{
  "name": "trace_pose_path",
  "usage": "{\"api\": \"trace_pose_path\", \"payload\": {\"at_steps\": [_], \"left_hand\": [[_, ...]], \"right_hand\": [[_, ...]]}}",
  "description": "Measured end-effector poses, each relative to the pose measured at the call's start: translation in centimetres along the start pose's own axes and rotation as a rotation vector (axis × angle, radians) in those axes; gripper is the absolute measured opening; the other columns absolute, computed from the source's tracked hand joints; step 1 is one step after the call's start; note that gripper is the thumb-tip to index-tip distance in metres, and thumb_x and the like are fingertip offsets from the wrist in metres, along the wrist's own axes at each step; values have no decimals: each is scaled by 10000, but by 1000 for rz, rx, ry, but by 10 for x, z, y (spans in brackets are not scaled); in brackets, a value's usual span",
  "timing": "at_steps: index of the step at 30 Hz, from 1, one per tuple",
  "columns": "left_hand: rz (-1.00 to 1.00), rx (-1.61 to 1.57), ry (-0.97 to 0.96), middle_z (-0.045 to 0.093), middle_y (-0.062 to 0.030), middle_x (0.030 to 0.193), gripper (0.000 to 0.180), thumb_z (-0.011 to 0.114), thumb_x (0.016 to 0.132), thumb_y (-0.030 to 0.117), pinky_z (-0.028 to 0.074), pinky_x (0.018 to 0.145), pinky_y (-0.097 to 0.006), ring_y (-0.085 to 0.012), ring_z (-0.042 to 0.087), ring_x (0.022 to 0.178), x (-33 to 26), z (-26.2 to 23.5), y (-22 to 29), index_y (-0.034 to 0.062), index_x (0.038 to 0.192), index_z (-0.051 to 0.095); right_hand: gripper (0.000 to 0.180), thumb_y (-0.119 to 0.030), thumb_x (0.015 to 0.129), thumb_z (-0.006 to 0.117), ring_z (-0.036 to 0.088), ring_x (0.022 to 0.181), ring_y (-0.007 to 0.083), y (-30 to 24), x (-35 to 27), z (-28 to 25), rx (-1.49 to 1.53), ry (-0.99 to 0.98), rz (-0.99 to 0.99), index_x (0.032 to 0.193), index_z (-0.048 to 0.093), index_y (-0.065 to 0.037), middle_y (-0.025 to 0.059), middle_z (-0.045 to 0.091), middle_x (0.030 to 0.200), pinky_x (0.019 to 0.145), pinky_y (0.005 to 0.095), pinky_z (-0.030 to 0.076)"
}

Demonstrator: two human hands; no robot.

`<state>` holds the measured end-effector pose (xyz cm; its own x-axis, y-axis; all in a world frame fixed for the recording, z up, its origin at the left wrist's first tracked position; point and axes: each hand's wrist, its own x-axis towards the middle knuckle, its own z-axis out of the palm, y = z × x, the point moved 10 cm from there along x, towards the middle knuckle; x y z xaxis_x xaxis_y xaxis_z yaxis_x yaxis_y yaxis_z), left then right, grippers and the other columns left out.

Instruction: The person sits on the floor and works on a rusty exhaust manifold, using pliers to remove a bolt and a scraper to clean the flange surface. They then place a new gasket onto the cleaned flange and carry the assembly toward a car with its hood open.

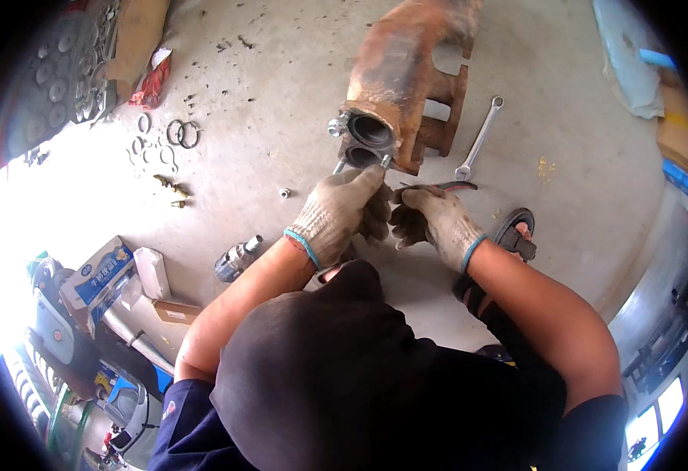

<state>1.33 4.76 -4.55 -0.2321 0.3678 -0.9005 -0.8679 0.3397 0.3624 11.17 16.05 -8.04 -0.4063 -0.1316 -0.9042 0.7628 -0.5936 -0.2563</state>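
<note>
A rusty cast exhaust manifold (399,71) lies on the floor, its two round ports facing me. From its flange stick threaded studs; one at the left carries a nut (338,125). My left hand (342,208), in a knitted work glove, is closed with its fingertips on the stud (385,161) at the flange's lower right. Just beside it, my gloved right hand (436,218) has its fingers curled together; whatever they may hold is hidden. A red-and-black handled tool (459,186) shows beyond the right hand's knuckles; I cannot tell whether the hand touches it.
A combination wrench (481,141) lies right of the manifold. On the left are sealing rings (183,133), brass fittings (171,187), a loose nut (284,193) and a power tool (238,259). Boxes (175,312) stand lower left. My sandalled foot (516,235) is near the right hand.
</note>
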Motion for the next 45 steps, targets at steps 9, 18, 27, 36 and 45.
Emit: {"api": "trace_pose_path", "payload": {"at_steps": [9, 18, 27, 36, 45], "left_hand": [[653, 1100, 322, 700, -235, 948, 370, 710, 923, 333, 546, 795, -476, -412, 710, 927, -16, 8, 50, 27, 1121, 644], [563, 922, 349, 701, -204, 1045, 254, 563, 1018, 267, 549, 812, -484, -425, 700, 940, -19, 1, 48, 64, 1144, 650], [661, 1022, 396, 710, -220, 986, 287, 659, 966, 334, 559, 762, -507, -435, 701, 901, -14, 1, 49, 67, 1070, 671], [754, 1024, 400, 704, -229, 978, 241, 678, 950, 284, 561, 757, -502, -436, 700, 890, -15, 4, 49, 62, 1045, 672], [779, 1045, 414, 704, -216, 885, 215, 660, 961, 264, 561, 686, -486, -426, 705, 798, -15, 7, 49, 53, 1003, 667]], "right_hand": [[342, -246, 1028, 580, 738, 782, 254, 0, 11, 12, -115, -10, 21, 1213, 652, 33, 161, 735, 962, 625, 376, 625], [224, -127, 1044, 536, 745, 780, 223, -21, 9, 33, -770, -186, -403, 1154, 666, 19, 148, 721, 1049, 635, 361, 628], [283, -269, 1003, 660, 732, 785, 228, 1, 19, 14, -217, -96, 14, 1142, 661, -22, 112, 723, 988, 682, 388, 618], [217, -212, 1060, 571, 730, 694, 211, 8, 25, 7, -263, -49, -8, 1121, 640, -15, 112, 724, 910, 626, 352, 624], [201, -141, 1064, 521, 744, 745, 150, -15, 13, 27, -1005, -240, -460, 1156, 656, -24, 69, 731, 937, 645, 312, 639]]}}
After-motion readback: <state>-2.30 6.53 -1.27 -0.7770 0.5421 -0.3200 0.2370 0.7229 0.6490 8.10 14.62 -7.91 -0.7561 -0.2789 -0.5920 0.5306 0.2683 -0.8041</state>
